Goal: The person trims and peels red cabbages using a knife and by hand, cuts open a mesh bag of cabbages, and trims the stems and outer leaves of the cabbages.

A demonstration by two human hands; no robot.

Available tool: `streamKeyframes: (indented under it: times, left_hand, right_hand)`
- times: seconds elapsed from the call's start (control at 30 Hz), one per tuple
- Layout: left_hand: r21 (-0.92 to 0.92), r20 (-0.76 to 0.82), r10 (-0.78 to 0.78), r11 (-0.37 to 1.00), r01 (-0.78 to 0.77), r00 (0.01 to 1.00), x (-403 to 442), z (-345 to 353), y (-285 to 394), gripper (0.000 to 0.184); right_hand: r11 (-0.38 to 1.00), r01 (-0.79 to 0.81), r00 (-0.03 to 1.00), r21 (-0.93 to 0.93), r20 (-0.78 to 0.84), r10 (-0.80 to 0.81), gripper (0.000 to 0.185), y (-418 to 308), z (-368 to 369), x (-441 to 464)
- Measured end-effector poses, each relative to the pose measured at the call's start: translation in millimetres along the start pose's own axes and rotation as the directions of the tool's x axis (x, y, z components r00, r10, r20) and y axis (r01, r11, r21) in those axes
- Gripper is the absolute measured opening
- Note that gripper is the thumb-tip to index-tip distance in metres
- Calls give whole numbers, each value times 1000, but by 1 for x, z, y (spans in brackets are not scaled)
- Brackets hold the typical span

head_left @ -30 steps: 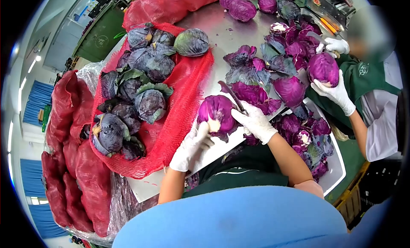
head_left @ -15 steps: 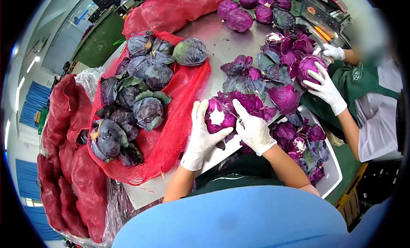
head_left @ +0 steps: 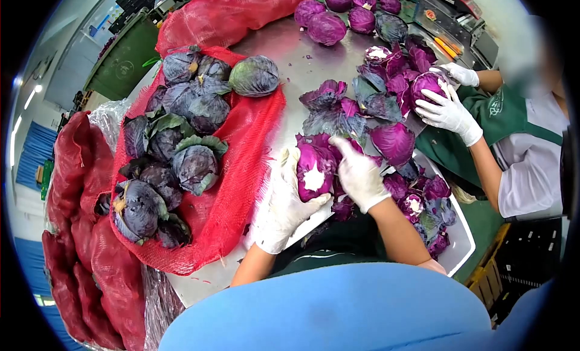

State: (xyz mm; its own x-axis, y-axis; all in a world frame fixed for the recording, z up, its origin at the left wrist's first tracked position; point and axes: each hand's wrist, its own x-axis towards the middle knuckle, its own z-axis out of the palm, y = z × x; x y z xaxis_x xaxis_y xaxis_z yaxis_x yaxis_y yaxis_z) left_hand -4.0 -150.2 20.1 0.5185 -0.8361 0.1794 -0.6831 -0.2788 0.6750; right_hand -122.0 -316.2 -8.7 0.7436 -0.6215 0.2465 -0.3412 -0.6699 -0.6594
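Observation:
A purple cabbage (head_left: 315, 174) with a pale cut stem end facing me is held over the table's near edge. My left hand (head_left: 284, 200), white-gloved, wraps round its left side and underside. My right hand (head_left: 360, 173), also gloved, is at the cabbage's upper right, with the index finger stretched toward its top; the other fingers are partly hidden, and no knife shows clearly. Loose purple leaves (head_left: 332, 106) lie just beyond. On the left, several dark unpeeled cabbages (head_left: 196, 168) rest on an open red mesh bag (head_left: 235, 194).
At the right a co-worker's gloved hands (head_left: 450, 115) hold another cabbage. A white bin (head_left: 462, 248) of leaves stands below. Peeled cabbages (head_left: 326, 28) sit at the table's far side, near a scale (head_left: 450, 25). Full red sacks (head_left: 115, 272) are stacked at left.
The knife seen earlier at my right hand no longer shows. My left hand has shifted round the cabbage, whose cut end now faces me. The co-worker's cabbage has moved left.

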Motion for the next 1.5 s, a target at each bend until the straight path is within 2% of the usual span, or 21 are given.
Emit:
streamKeyframes:
  times: [0.07,0.13,0.23,0.3,0.4,0.47,0.6,0.7,0.73,0.8,0.83,0.93,1.0,1.03,1.07,1.1,1.13,1.2,1.37,1.47,1.5]
  left_hand:
    - [15,26,31,999,-31,999,0,0,1,121]
    - [10,-80,71,997,-71,994,-4,6,1,120]
    - [-465,29,-57,883,64,998,11,3,4,113]
    - [-592,48,-121,796,125,992,12,8,1,112]
    - [-196,-9,-90,977,86,996,20,3,-4,118]
    - [-69,-56,-17,998,13,998,32,8,-7,125]
    - [-38,-8,-86,996,86,996,41,12,-10,129]
    - [84,-68,39,996,-34,997,31,24,-21,130]
    - [81,-70,45,996,-39,997,29,24,-27,130]
    - [-153,-63,184,969,-191,981,24,16,-44,128]
    - [-538,38,96,841,-60,995,18,12,-55,125]
    - [-764,19,82,644,-38,996,-1,7,-67,127]
    - [-829,34,45,560,3,998,-10,1,-63,125]
    - [-872,74,7,486,61,997,-14,-1,-60,124]
    - [-884,87,6,461,75,996,-15,0,-64,123]
    - [-896,101,4,436,89,995,-17,2,-68,122]
    - [-906,114,2,410,104,993,-18,4,-72,122]
    - [-878,147,7,462,127,989,-18,6,-72,121]
    - [-824,152,42,557,104,987,-15,9,-70,125]
    - [-871,217,11,453,189,976,-12,4,-66,124]
    - [-887,242,1,406,220,970,-9,1,-63,123]
  right_hand:
    - [988,-126,990,-92,45,131,64,-4,-24,7]
    - [996,79,997,-45,-5,-80,71,-8,-29,-3]
    - [989,118,983,-87,151,-104,87,-22,-26,-23]
    - [942,269,963,-202,54,-264,89,-19,-15,-25]
    - [906,242,970,-347,75,-231,85,-17,-4,-19]
    - [883,125,981,-453,190,-42,78,-26,-6,-6]
    - [922,237,969,-306,146,-201,77,-6,0,13]
    - [996,75,949,-55,309,-54,74,33,-14,57]
    - [847,-485,739,217,620,264,83,11,-43,67]
    - [687,-651,673,322,664,327,93,40,-51,74]
    - [528,-719,681,451,610,406,95,55,-49,70]
    - [253,-617,725,745,412,553,102,100,-48,55]
    - [509,-665,740,546,391,547,98,91,-62,47]
    - [848,-493,861,194,-28,507,92,89,-55,42]
    - [896,-330,909,-297,-358,216,87,85,-48,37]
    - [884,-409,893,-226,-297,337,81,31,-70,35]
    - [987,-128,913,-92,-400,82,67,26,-63,31]
    - [945,-104,994,309,-3,110,60,-18,-57,24]
    - [947,-188,864,260,502,34,56,-37,-23,35]
    - [825,-279,856,491,517,-18,54,-24,-15,34]
    - [918,-106,877,381,472,-94,47,-23,-19,36]
